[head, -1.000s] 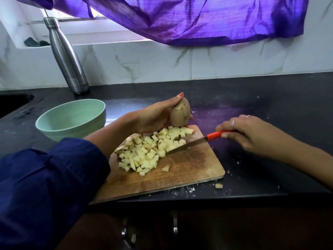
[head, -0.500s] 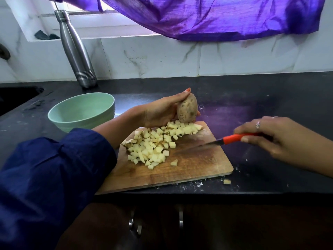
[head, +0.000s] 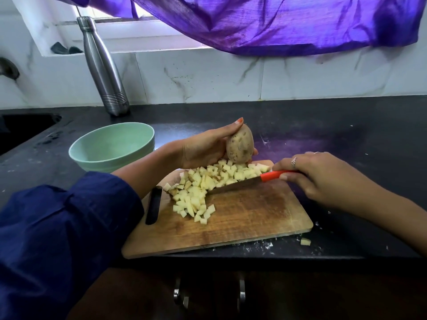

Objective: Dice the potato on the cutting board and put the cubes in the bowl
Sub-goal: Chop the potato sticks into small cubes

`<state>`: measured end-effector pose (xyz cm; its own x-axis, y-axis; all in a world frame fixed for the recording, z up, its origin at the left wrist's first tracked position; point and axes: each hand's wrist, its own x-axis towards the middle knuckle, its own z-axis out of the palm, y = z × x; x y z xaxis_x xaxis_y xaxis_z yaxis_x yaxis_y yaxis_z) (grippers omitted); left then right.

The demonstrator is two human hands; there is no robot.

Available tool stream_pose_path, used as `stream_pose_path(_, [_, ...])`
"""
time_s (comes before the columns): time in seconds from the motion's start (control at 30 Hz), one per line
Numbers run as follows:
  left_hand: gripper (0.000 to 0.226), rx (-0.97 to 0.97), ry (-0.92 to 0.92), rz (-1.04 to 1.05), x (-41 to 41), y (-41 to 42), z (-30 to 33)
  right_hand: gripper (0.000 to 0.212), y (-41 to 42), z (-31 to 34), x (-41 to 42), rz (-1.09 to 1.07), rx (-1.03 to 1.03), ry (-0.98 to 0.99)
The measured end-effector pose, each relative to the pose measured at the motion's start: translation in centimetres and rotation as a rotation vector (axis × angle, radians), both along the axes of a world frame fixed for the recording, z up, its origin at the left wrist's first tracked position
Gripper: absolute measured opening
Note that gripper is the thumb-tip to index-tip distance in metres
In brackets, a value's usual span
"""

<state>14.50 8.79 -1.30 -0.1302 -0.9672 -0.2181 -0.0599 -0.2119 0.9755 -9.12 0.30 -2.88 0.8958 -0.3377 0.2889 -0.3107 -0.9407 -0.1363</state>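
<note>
**Two hands at the board, cubes piled, bowl waiting**

Two metal cupboard handles (head: 240, 294) show nearest, under the dark counter (head: 346, 125) edge. One stray cube (head: 305, 242) lies on the counter just off the board's near right corner, among white specks. The wooden board (head: 242, 222) overhangs the counter edge slightly, its slot handle to the left. A blue sleeve (head: 57, 239) crosses the lower left and hides part of the counter.

The cubes (head: 208, 183) lie heaped on the board's far half. The right hand (head: 323, 179) has its fingers curled round the red handle of the knife (head: 245, 183), whose blade lies low against the heap's near side. The left hand (head: 208, 148) grips a whole potato (head: 239, 144), standing on end at the board's far edge, thumb on top and fingers behind.

The green bowl (head: 111, 146) sits left of the board, beyond the left forearm; its inside is not fully shown. Farther back a steel bottle (head: 101, 65) stands by the tiled wall (head: 300, 77); small lettering near its base is too small to read. A purple cloth (head: 277, 21) hangs above.
</note>
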Motion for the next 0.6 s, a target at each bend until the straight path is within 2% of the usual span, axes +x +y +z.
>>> stream_pose_path(0.2, [0.064,0.010,-0.027,-0.018,-0.1,0.0,0.2,0.022,-0.5,0.8,-1.2,0.015,0.055,0.006])
stream_pose_path(0.37, [0.062,0.005,-0.048,-0.043,0.0,-0.1,0.2,0.014,-0.5,1.6,-3.8,0.025,0.106,-0.105])
stream_pose_path(0.6, [0.060,-0.012,-0.104,-0.042,0.0,0.0,0.9,0.023,0.6,1.1,-3.9,0.017,0.150,-0.082])
